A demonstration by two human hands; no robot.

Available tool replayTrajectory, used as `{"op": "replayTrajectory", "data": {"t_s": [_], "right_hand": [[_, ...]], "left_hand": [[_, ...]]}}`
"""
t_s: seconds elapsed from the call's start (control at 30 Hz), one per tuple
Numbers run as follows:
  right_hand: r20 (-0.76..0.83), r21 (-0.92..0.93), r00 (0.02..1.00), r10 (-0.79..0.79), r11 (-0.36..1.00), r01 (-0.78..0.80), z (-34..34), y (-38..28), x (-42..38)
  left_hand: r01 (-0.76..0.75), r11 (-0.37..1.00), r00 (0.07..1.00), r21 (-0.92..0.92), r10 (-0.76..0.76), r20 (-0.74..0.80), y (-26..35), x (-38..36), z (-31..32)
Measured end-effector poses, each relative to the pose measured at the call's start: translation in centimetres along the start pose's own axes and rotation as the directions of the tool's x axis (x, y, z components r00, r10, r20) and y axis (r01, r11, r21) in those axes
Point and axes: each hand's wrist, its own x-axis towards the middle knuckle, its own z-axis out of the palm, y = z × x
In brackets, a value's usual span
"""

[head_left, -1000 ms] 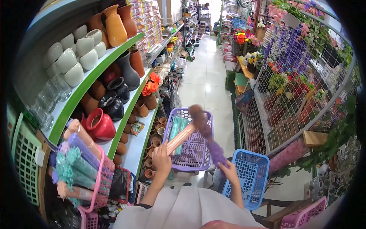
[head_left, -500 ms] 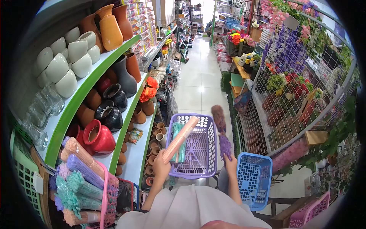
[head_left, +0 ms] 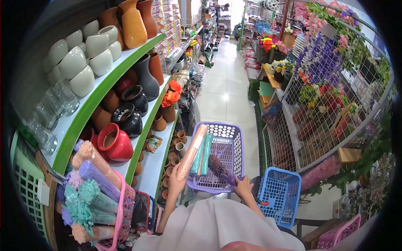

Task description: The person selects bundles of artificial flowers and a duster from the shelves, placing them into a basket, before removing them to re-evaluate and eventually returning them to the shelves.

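A purple plastic basket (head_left: 239, 146) stands in front of me, with teal wrapped bundles (head_left: 204, 154) lying inside on its left. My left hand (head_left: 174, 183) is closed round the lower end of a peach wrapped bundle (head_left: 192, 152), which slants over the basket's left side. In my right hand (head_left: 243, 187), at the front right corner, is the purple end of a brown-and-purple dried flower bunch (head_left: 222, 170). Its brown end points in over the basket's mesh floor.
Right of me is a blue basket (head_left: 274, 171) with a small red item (head_left: 264, 203) in it. A pink basket (head_left: 125, 205) of wrapped pastel bundles (head_left: 98, 196) sits at left. Shelves of vases (head_left: 115, 142) and a wire rack (head_left: 335, 96) of artificial flowers flank the aisle.
My right hand has moved left, bringing the dried flower bunch from outside the basket to over its inside. The peach bundle has shifted left and stands steeper. A red item now shows in the blue basket.
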Motion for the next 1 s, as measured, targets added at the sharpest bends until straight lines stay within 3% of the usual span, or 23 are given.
{"op": "replayTrajectory", "data": {"t_s": [0.13, 0.2, 0.23, 0.3, 0.33, 0.4, 0.47, 0.6, 0.67, 0.73, 0.8, 0.87, 0.9, 1.0], "right_hand": [[-0.191, 0.002, 0.972, -0.141, 0.99, 0.144, -1.9, -2.1, 0.5], [-0.386, 0.185, 0.842, -0.376, 0.863, 0.47, -3.7, -3.7, 1.0], [-0.38, 0.173, 0.83, -0.408, 0.85, 0.498, -5.1, -4.9, 0.8], [-0.541, 0.172, 0.627, -0.561, 0.655, 0.735, -7.8, -7.7, -0.3], [-0.533, 0.164, 0.6, -0.597, 0.622, 0.765, -8.7, -9.1, -1.1], [-0.55, -0.106, 0.416, -0.725, 0.554, 0.826, -10.0, -11.9, -3.1], [-0.467, -0.22, 0.296, -0.833, 0.434, 0.874, -9.5, -13.9, -5.0], [-0.285, -0.08, 0.074, -0.956, 0.101, 0.992, -7.7, -16.5, -9.5], [-0.302, -0.02, 0.006, -0.953, 0.013, 1.0, -6.4, -16.9, -11.7], [-0.313, -0.012, -0.038, -0.949, -0.036, 0.999, -4.7, -16.9, -13.8], [-0.326, -0.007, -0.068, -0.943, -0.07, 0.998, -3.4, -16.6, -16.0], [-0.323, 0.126, 0.01, -0.946, -0.033, 0.991, -2.4, -16.0, -18.0], [-0.331, 0.213, 0.053, -0.942, -0.02, 0.977, -2.4, -16.2, -18.9], [-0.331, 0.411, 0.248, -0.91, 0.098, 0.906, -3.7, -15.8, -21.1]], "left_hand": [[-0.063, 0.988, 0.998, -0.144, 0.064, 0.006, -0.1, -1.3, -0.7], [-0.037, 0.985, 0.999, -0.169, 0.038, 0.003, 0.2, -2.4, -1.4], [-0.015, 0.982, 1.0, -0.189, 0.019, 0.02, 0.7, -3.1, -1.8], [-0.07, 0.992, 0.997, -0.106, 0.066, -0.043, 2.4, -4.8, -2.7], [-0.119, 0.993, 0.991, -0.012, 0.118, -0.069, 3.3, -5.9, -3.2], [-0.107, 0.994, 0.992, -0.02, 0.105, -0.077, 5.6, -8.3, -4.5], [-0.035, 0.998, 0.999, 0.054, 0.036, -0.03, 6.7, -10.8, -5.8], [0.05, 0.948, 0.998, 0.314, -0.039, -0.041, 6.4, -16.7, -7.2], [0.073, 0.924, 0.997, 0.375, -0.068, -0.026, 5.4, -19.9, -7.9], [0.116, 0.911, 0.989, 0.396, -0.071, -0.126, 6.1, -23.2, -8.4], [0.224, 0.867, 0.974, 0.446, -0.181, -0.137, 7.8, -26.1, -9.3], [0.1, 0.929, 0.971, 0.356, -0.013, -0.239, 8.9, -28.8, -10.2], [-0.068, 0.938, 0.956, 0.34, 0.159, -0.247, 8.8, -29.7, -10.9], [0.077, 0.997, 0.951, -0.022, -0.08, -0.298, 11.1, -33.3, -12.5]]}}
